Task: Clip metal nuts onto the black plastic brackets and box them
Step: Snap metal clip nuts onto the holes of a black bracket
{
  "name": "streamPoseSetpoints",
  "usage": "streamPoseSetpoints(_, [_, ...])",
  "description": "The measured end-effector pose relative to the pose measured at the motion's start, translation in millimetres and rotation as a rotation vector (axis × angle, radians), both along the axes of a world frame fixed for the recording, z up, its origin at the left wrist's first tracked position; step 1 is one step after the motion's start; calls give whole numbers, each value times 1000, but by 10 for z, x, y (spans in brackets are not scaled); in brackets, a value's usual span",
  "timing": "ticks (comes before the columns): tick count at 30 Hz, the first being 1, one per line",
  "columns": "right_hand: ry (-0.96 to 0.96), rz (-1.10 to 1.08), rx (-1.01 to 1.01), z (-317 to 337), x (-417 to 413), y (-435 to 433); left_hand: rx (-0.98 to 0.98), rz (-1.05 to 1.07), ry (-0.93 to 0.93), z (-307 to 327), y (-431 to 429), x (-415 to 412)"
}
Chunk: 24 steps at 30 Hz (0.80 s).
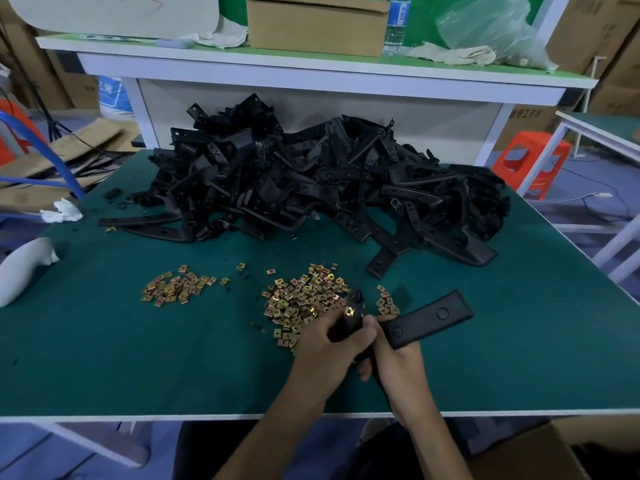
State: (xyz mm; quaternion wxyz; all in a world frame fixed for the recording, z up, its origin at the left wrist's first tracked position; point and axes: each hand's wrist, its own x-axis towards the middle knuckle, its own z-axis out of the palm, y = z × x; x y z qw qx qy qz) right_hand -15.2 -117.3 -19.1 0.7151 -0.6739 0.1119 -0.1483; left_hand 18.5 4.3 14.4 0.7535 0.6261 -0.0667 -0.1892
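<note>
Both my hands hold one black plastic bracket [429, 318] above the green table [173, 358], near its front edge. My left hand [332, 344] grips the bracket's narrow arm, and a brass-coloured metal nut [349, 311] sits on that arm just above my fingers. My right hand [394, 358] grips the bracket's lower part, with the flat wide end pointing up and right. A heap of loose metal nuts [304, 299] lies just left of the hands. A smaller heap of nuts [175, 288] lies further left. A big pile of black brackets [311, 178] fills the back of the table.
An open cardboard box [540, 448] stands below the table's front edge at the right. White crumpled paper [62, 211] and a white object [24, 268] lie at the left edge. A raised shelf [311, 64] behind the pile carries a carton, a bottle and rags. An orange stool [530, 161] stands at the right.
</note>
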Motion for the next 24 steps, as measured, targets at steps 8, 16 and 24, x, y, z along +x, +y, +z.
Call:
streamPoseSetpoints(8, [-21,5,31,19,-24,-37,39,71,102,19,117,122])
streamPoseSetpoints(16, [4,39,-67,43,-14,-22,-53,73,205,-37,243,193])
streamPoseSetpoints(24, [4,-1,195,23,-12,-92,195,368,-25,-81,767,563])
